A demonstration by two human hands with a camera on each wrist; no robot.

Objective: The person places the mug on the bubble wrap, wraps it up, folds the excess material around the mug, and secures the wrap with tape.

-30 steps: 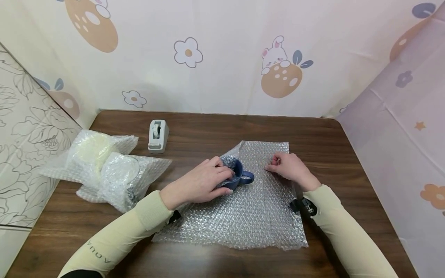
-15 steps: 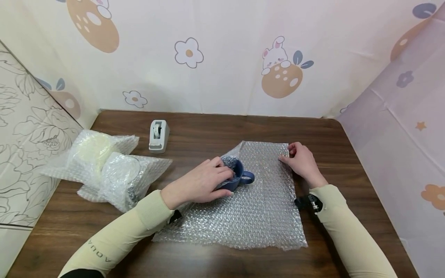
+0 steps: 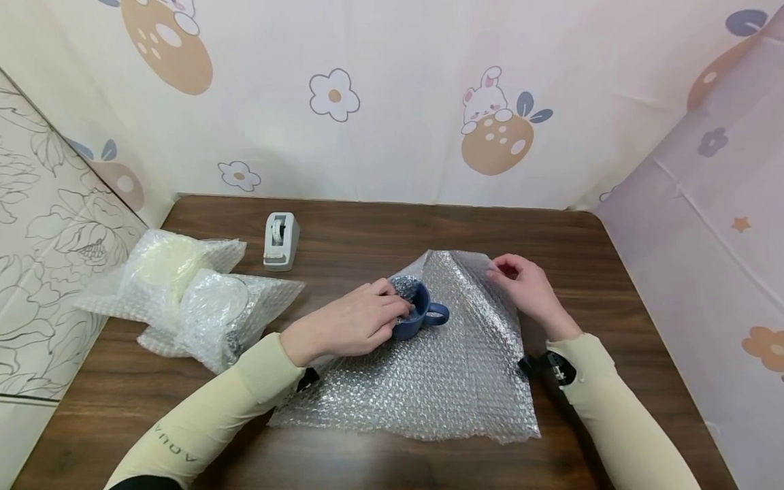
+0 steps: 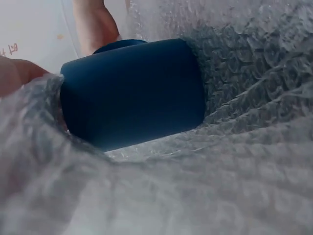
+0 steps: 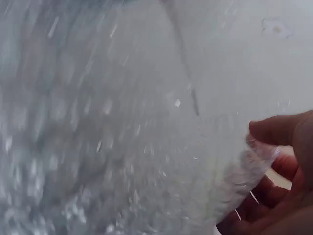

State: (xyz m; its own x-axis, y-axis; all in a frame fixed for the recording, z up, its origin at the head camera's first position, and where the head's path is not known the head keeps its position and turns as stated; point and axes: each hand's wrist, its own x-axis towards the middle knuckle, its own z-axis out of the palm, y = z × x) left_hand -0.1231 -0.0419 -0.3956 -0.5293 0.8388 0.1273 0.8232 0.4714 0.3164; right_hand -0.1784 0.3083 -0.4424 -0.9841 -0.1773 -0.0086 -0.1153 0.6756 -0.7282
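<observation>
A blue mug [image 3: 419,320] lies tilted on a sheet of bubble wrap [image 3: 429,381], its handle to the right. One edge of the sheet is folded over and tucked into the mug's mouth. My left hand [image 3: 352,320] grips the mug there, its fingers curled over the rim onto the tucked wrap. In the left wrist view, the mug's smooth side [image 4: 132,95] shows between folds of wrap. My right hand [image 3: 523,286] pinches the sheet's far right corner between thumb and fingers and holds it raised. The right wrist view shows the wrap's edge [image 5: 259,152] between those fingers.
At the left of the wooden table [image 3: 392,224] lie two bubble-wrapped bundles, one pale yellow [image 3: 168,262] and one whitish [image 3: 214,299]. Behind them to the right stands a white tape dispenser [image 3: 281,241]. Printed curtains [image 3: 398,136] border the table's back and right sides.
My right hand has moved right to the sheet's far corner, pinched it and lifted it slightly inward. The left hand and the mug have stayed almost in place.
</observation>
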